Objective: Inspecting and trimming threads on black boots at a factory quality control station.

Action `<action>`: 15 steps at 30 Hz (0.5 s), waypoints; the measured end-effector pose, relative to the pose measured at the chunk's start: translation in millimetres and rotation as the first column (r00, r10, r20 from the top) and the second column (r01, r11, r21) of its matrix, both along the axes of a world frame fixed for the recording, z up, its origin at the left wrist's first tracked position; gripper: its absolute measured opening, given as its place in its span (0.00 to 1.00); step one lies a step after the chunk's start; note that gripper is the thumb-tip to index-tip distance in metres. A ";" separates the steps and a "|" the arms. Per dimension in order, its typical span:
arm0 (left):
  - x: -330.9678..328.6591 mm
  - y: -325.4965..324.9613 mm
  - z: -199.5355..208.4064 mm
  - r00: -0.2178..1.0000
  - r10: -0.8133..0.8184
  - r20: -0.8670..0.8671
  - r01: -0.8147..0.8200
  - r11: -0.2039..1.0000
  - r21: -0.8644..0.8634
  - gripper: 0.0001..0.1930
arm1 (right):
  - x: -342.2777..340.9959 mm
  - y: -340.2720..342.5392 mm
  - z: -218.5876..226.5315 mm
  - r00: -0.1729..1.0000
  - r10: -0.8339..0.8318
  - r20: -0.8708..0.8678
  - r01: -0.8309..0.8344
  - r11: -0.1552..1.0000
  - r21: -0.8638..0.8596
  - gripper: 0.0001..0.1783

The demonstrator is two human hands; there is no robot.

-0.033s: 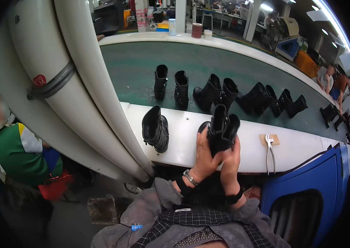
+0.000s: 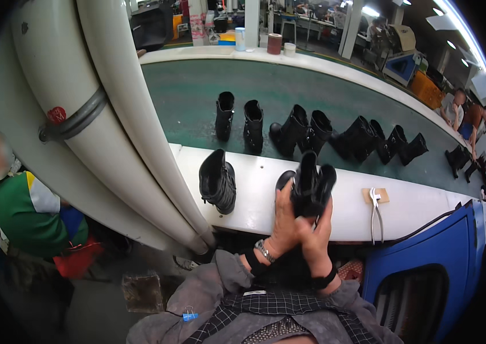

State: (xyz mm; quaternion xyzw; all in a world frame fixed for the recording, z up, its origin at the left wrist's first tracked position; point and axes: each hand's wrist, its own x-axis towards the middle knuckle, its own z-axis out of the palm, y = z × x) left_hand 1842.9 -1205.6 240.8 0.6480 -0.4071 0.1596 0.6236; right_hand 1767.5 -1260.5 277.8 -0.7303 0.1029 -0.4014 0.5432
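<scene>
In front of me, over the near edge of the white counter, I hold a black ankle boot (image 2: 305,192) between both hands. Its open shaft points up and away from me. My left hand (image 2: 282,222) is wrapped round its left side, and my right hand (image 2: 316,238) closes on its right side, the two meeting low on the boot. A rounded black part shows beside the left fingers; whether it belongs to a second boot I cannot tell. To the left, another black boot (image 2: 218,183) stands upright on the counter, its shaft gaping.
Several black boots (image 2: 254,127) stand along the green belt (image 2: 197,80) beyond the white counter (image 2: 254,189). Metal pliers (image 2: 376,215) lie on a tan pad (image 2: 382,196) at right. A blue machine (image 2: 426,252) is at lower right, pale pipes (image 2: 105,114) at left. Other people sit at both sides.
The held boot and my hands have shifted slightly toward me. The picture as a whole has moved a little; the standing boots and pliers keep their places.
</scene>
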 end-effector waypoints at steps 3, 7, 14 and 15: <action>-18.4 11.1 -13.8 0.995 -0.083 0.063 0.074 0.989 0.129 0.44 | -5.5 16.8 8.7 0.986 -0.125 -0.114 0.120 0.992 -0.048 0.57; -10.1 30.2 -4.4 0.957 -0.281 -0.065 0.286 0.956 0.073 0.40 | 21.0 -2.9 38.5 0.929 -0.316 -0.194 0.260 0.928 -0.267 0.45; 40.1 58.8 1.8 0.997 0.062 -0.044 -0.056 0.991 0.124 0.23 | 84.8 -63.6 111.9 0.949 -0.142 -0.282 -0.038 0.835 -0.548 0.19; 48.1 65.3 -8.6 0.994 0.102 -0.025 -0.096 0.978 0.184 0.20 | 99.6 -62.6 124.0 0.966 -0.066 -0.250 -0.088 0.825 -0.558 0.18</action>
